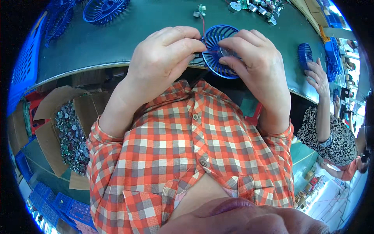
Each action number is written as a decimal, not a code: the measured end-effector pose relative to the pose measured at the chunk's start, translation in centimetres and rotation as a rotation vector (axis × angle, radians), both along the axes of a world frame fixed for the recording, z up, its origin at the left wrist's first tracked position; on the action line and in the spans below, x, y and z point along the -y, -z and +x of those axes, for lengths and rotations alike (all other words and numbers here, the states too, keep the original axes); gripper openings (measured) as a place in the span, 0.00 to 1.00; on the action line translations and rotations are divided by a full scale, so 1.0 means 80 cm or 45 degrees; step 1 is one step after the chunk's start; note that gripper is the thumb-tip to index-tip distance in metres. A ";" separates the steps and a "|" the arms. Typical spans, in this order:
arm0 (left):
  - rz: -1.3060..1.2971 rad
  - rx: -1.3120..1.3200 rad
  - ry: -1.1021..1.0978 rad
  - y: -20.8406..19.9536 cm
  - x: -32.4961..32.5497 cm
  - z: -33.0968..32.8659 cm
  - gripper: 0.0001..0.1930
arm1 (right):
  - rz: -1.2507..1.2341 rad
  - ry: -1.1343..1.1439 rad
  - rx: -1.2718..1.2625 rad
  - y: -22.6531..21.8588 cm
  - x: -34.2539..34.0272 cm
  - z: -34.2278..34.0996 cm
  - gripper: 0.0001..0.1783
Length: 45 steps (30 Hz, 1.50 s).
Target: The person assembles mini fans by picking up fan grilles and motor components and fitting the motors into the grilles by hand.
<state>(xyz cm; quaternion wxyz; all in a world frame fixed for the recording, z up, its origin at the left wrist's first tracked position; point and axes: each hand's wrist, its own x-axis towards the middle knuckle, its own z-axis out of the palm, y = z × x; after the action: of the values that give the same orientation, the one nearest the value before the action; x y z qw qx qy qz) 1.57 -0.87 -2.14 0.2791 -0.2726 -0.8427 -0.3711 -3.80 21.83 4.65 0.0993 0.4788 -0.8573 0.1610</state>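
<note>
Checked orange, white and grey shirt cloth (163, 144) fills the lower view. Above it, the left hand (161, 54) has its fingers bent close to the thumb beside a red wire (203, 27); whether it grips that wire or the rim cannot be told. The right hand (253, 52), half curled, holds a clear round part (226, 52) between thumb and forefinger over a blue fan grille (213, 58) at the edge of the green table (156, 15). Judging by the layout, the wire already reaches the grille, while its small board (200, 11) lies outside, unhoused; any fastening is hidden. Being round, the grille has no long axis; its slatted dish seems to face upward, tilted.
</note>
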 end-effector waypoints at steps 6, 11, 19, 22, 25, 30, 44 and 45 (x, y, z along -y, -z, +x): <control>0.001 -0.015 -0.035 0.003 0.001 -0.001 0.11 | 0.158 0.056 -0.008 -0.001 0.002 0.003 0.19; -0.008 0.075 0.002 0.001 0.001 0.001 0.14 | -0.154 -0.089 0.110 0.012 -0.022 0.011 0.26; 0.072 -0.016 -0.013 0.002 0.000 -0.002 0.15 | -0.192 -0.056 -0.137 0.060 -0.028 0.027 0.30; 0.045 -0.249 -0.273 -0.009 0.026 0.000 0.17 | -0.275 0.110 -0.182 0.064 -0.047 0.017 0.27; -0.019 -0.480 -0.766 -0.014 0.064 0.001 0.18 | -0.414 0.566 -0.297 0.068 -0.090 -0.002 0.22; -0.324 0.007 -0.951 -0.014 0.117 -0.009 0.13 | -0.055 1.029 -0.660 0.058 -0.151 -0.039 0.22; -0.266 -0.165 -0.445 -0.049 0.029 -0.010 0.09 | 0.267 0.275 -0.318 0.030 0.004 -0.109 0.14; -0.108 -0.230 -0.294 -0.059 0.031 -0.007 0.10 | 0.272 0.258 -0.321 0.033 0.008 -0.113 0.14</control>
<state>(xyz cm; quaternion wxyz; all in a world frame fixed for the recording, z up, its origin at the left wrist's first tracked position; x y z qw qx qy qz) 1.00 -3.35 2.61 0.3829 -0.2177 -0.8548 -0.2745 -12.83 21.15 1.99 0.1702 0.4141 -0.8942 -0.0029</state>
